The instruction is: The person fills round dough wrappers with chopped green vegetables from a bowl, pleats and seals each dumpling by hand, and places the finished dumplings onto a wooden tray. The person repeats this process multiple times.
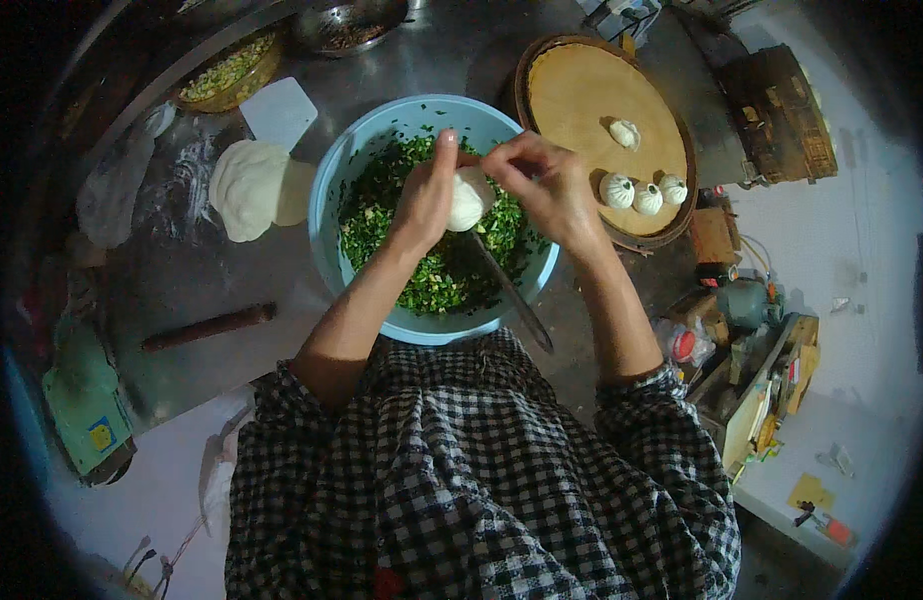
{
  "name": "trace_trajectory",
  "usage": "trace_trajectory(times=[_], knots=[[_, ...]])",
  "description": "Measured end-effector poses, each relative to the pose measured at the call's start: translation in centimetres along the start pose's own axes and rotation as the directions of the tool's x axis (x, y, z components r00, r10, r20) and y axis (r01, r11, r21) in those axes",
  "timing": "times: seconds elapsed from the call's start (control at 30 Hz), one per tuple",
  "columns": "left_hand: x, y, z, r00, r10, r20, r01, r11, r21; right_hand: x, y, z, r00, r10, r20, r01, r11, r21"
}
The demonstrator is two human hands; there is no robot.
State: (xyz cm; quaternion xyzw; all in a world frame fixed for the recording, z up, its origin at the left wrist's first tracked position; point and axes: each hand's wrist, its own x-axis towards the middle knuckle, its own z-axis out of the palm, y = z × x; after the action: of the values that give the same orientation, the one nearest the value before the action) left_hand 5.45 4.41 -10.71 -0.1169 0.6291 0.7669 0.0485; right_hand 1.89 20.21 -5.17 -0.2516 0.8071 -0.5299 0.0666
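Observation:
My left hand [425, 201] cups a round dough bun [466, 207], its thumb pointing up along the side. At the bun's upper edge, my right hand [545, 180] pinches the dough between thumb and fingers. Both hands are above a light-blue basin [323, 217] of chopped green filling [431, 281] with pale bits. A metal utensil handle [512, 292] slants out over the basin's near rim; its other end is hidden. To the right, several pleated buns [618, 190] and a paler dough piece [625, 134] sit on a lined round steamer tray [581, 82].
Left of the basin lie a dough lump [240, 191], a white scraper [280, 112] and a wooden rolling pin [209, 326]. A bowl of chopped filling [233, 71] and a metal bowl [349, 34] stand at the back. Boxes and tools [761, 360] crowd the right side.

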Motion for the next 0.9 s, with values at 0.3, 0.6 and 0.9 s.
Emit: trace_trajectory(times=[0.3,0.6,0.9], knots=[[0.6,-2.1,0.9,0.989,-0.033,0.142,0.102,0.855,-0.509,-2.6,1.0,-0.7,0.979,0.202,0.003,-0.191,0.921,0.341],[0.3,-2.4,2.4,0.977,0.025,0.213,0.072,0.897,-0.437,-3.3,0.1,-2.1,0.996,-0.043,-0.073,0.028,0.981,-0.19],[-0.2,-2.2,5.3,0.991,-0.017,0.136,0.076,0.891,-0.447,-4.9,1.4,-4.0,0.955,-0.282,-0.096,0.209,0.865,-0.456]])
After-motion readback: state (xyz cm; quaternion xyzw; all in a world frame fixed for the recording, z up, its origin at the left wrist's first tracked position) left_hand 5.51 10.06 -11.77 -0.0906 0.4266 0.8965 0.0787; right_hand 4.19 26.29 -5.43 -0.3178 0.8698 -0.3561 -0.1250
